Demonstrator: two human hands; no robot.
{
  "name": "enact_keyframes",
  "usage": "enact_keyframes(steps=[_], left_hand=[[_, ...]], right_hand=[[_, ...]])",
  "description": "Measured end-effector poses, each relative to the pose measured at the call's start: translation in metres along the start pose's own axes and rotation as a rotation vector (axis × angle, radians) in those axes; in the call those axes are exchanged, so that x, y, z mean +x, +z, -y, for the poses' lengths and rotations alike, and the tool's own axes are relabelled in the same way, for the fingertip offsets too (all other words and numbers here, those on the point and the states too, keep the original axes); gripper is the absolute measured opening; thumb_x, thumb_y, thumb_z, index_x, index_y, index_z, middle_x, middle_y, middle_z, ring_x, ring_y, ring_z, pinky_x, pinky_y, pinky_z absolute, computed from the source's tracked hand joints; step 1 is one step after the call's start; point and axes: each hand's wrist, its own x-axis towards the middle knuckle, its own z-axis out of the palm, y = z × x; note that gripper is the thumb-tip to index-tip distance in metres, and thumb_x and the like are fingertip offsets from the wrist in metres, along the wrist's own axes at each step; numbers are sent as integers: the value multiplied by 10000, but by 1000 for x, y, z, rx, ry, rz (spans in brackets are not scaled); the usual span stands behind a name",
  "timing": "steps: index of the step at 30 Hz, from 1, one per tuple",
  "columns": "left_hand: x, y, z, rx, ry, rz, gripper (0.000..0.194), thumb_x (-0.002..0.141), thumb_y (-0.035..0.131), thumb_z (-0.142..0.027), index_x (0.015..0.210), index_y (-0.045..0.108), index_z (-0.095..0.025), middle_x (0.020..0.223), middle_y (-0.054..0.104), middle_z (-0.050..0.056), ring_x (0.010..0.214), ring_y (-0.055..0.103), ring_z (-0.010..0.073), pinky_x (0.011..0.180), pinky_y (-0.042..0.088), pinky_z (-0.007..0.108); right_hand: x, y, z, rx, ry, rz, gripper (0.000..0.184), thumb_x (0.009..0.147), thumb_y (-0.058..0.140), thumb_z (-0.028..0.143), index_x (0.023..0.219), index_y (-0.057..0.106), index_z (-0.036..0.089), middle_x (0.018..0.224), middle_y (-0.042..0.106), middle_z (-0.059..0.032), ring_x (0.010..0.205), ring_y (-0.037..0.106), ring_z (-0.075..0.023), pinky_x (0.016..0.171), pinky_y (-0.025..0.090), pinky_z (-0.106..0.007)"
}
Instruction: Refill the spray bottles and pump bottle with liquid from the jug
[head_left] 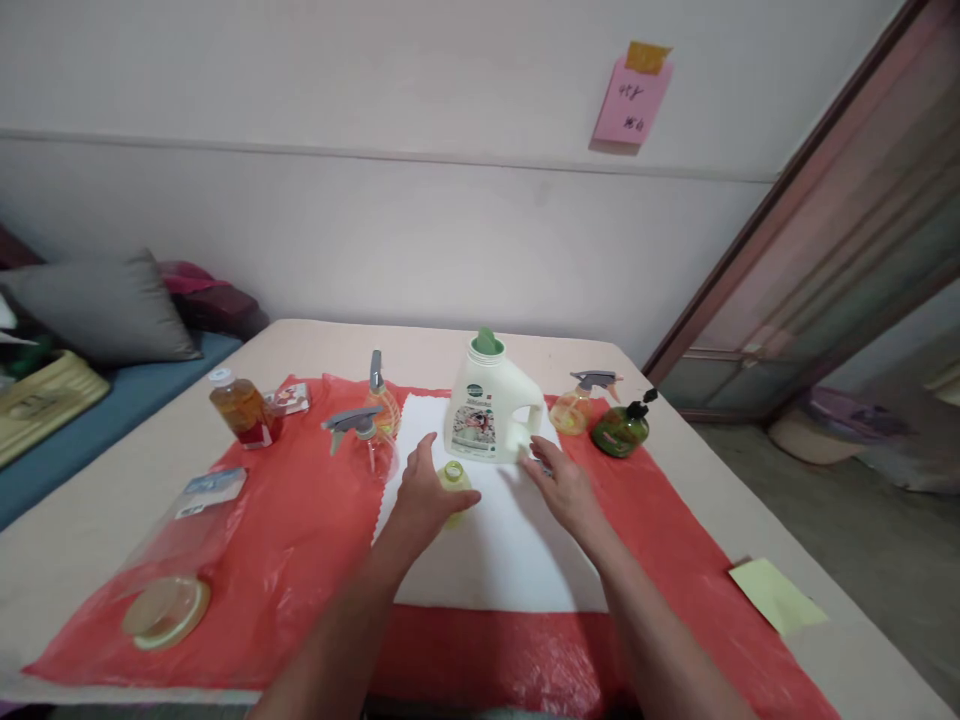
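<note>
A small yellow-green bottle point(453, 472) with an uncapped neck stands on a white cloth point(502, 560). My left hand point(429, 490) is beside it, thumb stretched across its front and fingers spread; whether the skin touches it I cannot tell. Behind it stands a large cream detergent jug point(480, 405) with a printed label, a handle on its right and a green spout in its open mouth. My right hand point(561, 484) is near the lower right of the jug, fingers apart. A small bluish thing partly shows under its fingers, too hidden to name.
Spray bottles point(381, 400) with grey triggers stand left of the cloth, and another spray bottle point(574, 410) stands right beside a green pump bottle point(621, 430). An amber bottle point(244, 408), a round lid-like disc point(166, 610) and a yellow note point(776, 595) lie around the red sheet point(300, 540).
</note>
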Motion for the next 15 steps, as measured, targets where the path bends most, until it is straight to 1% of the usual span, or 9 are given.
enact_keyframes(steps=[2,4,5,6,7,8,10,13,15], left_hand=[[-9,6,-15,-34,103,-203,868,684,776,-307,1422,347,-151,1470,437,211,1410,397,343,1149,337,496],[-21,14,-28,-59,283,-391,700,794,696,-316,1396,367,-179,1450,463,193,1409,407,332,1161,332,531],[-27,19,-32,-60,397,-441,643,839,658,-312,1398,364,-195,1439,477,184,1406,418,324,1154,349,542],[-33,24,-36,-54,513,-476,601,871,619,-282,1404,355,-203,1439,481,181,1400,431,313,1143,374,541],[-39,29,-38,-39,606,-480,573,884,590,-232,1406,356,-206,1438,487,180,1391,448,299,1130,403,527],[-44,33,-40,-19,683,-458,552,882,574,-189,1396,374,-198,1428,500,184,1381,465,294,1113,434,510],[-50,39,-42,21,760,-380,493,868,555,-130,1345,439,-177,1392,538,190,1343,514,286,1076,487,470],[-54,43,-43,41,774,-271,391,855,556,-118,1244,533,-157,1326,596,185,1258,592,281,1029,535,441],[-54,43,-45,37,750,-219,373,845,562,-122,1217,558,-152,1304,615,183,1230,611,289,1018,543,453]], right_hand=[[6,14,6,74,-33,6,719,837,528,647,1366,530,160,1407,590,-190,1253,600,-299,1031,485,-472],[17,26,11,132,-52,-12,797,836,505,683,1431,451,156,1497,501,-193,1334,534,-294,1067,459,-475],[25,31,14,158,-66,-20,802,836,502,685,1442,432,164,1508,491,-181,1354,513,-285,1084,443,-468],[34,36,17,183,-81,-28,791,834,507,681,1435,436,172,1489,514,-166,1354,509,-275,1090,435,-457],[44,40,20,205,-94,-34,770,825,522,676,1408,463,177,1443,559,-151,1337,521,-268,1085,437,-443],[54,43,24,224,-101,-40,743,812,543,674,1364,505,177,1372,616,-140,1299,547,-267,1068,449,-430],[74,49,34,248,-89,-62,688,786,569,682,1240,594,165,1194,705,-139,1174,615,-279,996,490,-417],[93,48,52,250,-49,-119,677,753,575,710,1093,657,131,1033,737,-163,992,660,-296,884,521,-415],[96,39,65,225,-35,-158,692,724,589,718,1037,672,107,987,736,-169,910,658,-295,840,513,-420]])
